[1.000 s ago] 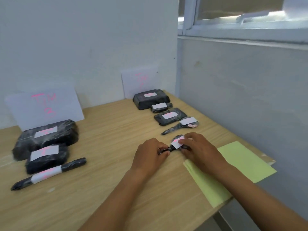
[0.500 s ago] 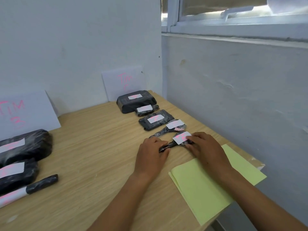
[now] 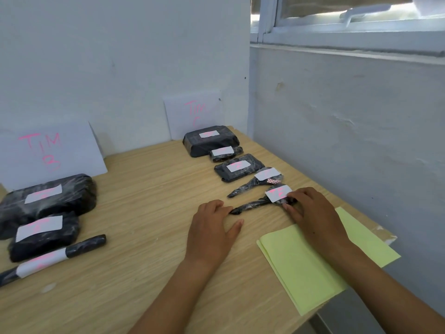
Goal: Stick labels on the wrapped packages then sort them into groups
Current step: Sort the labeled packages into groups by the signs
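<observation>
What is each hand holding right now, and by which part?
Same wrapped package: right hand fingers pinch its wide labelled end; left hand only touches its thin tail.

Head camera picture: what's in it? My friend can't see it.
Two hands hold a black wrapped package with a white label on a wooden table: the right hand pinches its wide end, the left hand touches its thin tip. Four labelled packages line up behind it, three more packages lie far left, yellow paper near right.

- A wooden surface [image 3: 144, 189] fits into the corner of pale walls [image 3: 337, 116].
- Yellow paper sheets [image 3: 301, 273] overhang its near right edge.
- A window [image 3: 349, 20] sits high on the right.
</observation>
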